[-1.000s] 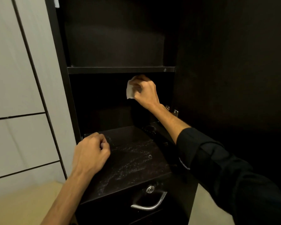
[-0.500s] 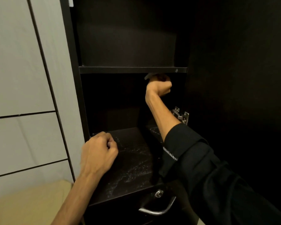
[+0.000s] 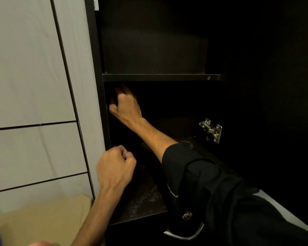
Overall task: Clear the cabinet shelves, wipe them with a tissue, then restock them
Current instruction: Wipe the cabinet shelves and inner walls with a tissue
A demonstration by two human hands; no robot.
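My right hand point(image 3: 125, 105) is deep in the lower compartment, up in its back left corner just under the shelf point(image 3: 160, 77); the fingers blur into the dark, so I cannot tell whether they are curled or flat, nor can I see the tissue. My left hand point(image 3: 115, 167) hovers as a closed fist, holding nothing I can see, over the front left of the bottom board point(image 3: 146, 196), which carries pale streaks. I judge the wipe is underway; I would press flat into the corner, then draw outward toward the front edge.
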